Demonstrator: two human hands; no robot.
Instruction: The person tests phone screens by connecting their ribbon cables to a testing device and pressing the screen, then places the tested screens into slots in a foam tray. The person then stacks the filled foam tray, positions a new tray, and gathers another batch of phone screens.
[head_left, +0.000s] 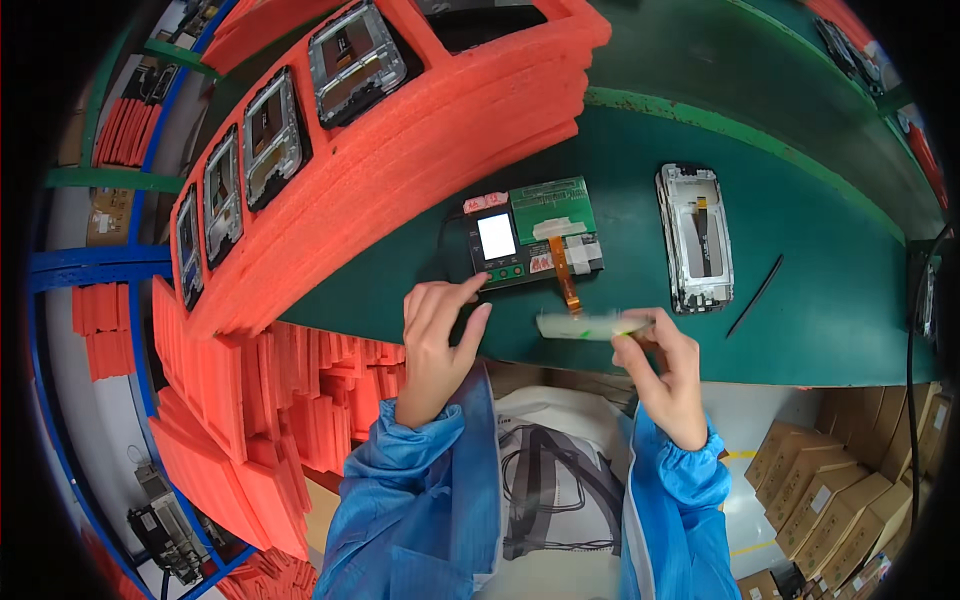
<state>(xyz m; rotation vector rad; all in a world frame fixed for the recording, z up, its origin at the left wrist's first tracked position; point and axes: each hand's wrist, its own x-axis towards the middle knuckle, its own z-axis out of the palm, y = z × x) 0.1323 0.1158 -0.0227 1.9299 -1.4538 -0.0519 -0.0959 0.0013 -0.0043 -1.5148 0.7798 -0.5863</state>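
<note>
My left hand (436, 335) holds nothing. Its index finger reaches to the row of buttons at the front of a black tester box (487, 236), and the thumb stands apart. The box has a small lit white display and a green circuit board (550, 205). From it an orange flex cable (563, 272) runs toward me to a thin pale panel (575, 327), which looks like a phone screen seen nearly edge-on. My right hand (665, 370) pinches this screen at its right end, slightly above the table. How the cable joins the screen is hard to make out.
A phone frame (690, 240) lies right of the tester, beside a thin black stick tool (756, 296). Stacked red foam trays (430, 150) holding phone frames rise at the left. More red foam (250, 400) stands below the table's left edge. Cardboard boxes (830, 500) sit low at right.
</note>
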